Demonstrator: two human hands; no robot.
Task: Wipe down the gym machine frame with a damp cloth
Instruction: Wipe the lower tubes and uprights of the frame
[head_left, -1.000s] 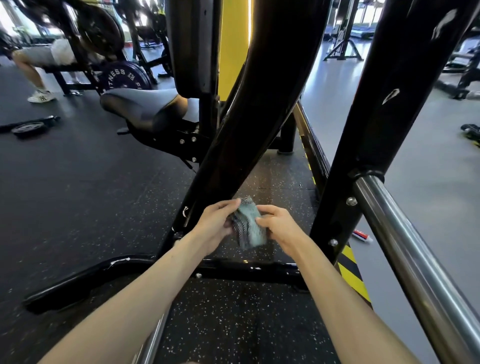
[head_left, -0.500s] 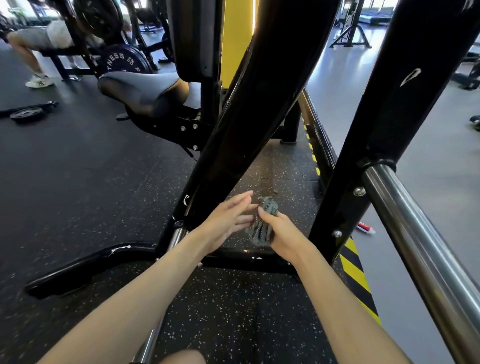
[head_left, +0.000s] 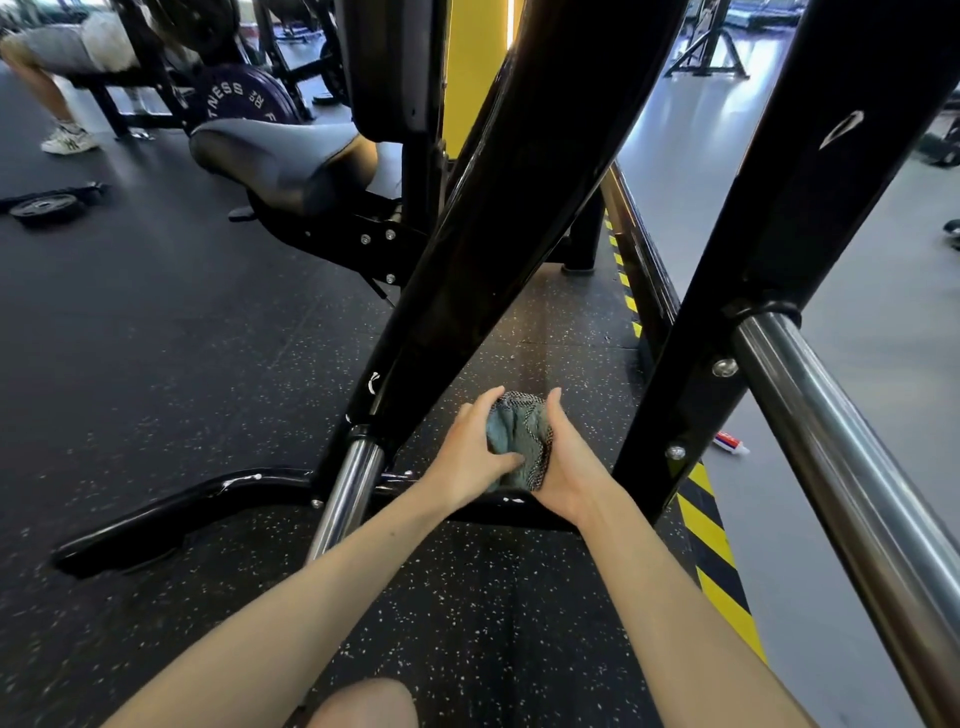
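Observation:
A bunched blue-grey cloth (head_left: 519, 436) sits between my two hands, low in the middle of the view. My left hand (head_left: 467, 452) grips its left side with the thumb across the front. My right hand (head_left: 566, 462) cups its right side, fingers curled behind it. The hands hover between two slanted black frame beams of the gym machine: the thick left beam (head_left: 493, 218) and the right beam (head_left: 779, 249). A black base bar (head_left: 171, 509) runs across the floor just below my hands.
A chrome bar (head_left: 857, 467) slopes down at the right, and a shorter chrome tube (head_left: 348, 493) rises at the left beam's foot. The machine's grey padded seat (head_left: 280, 150) lies behind. A yellow-black striped floor edge (head_left: 717, 561) and a small tube (head_left: 730, 444) lie right. A person sits far left.
My left hand, which had come off the cloth half a second ago, has closed on it again. Both hands now bunch the cloth together. The view has shifted slightly downward.

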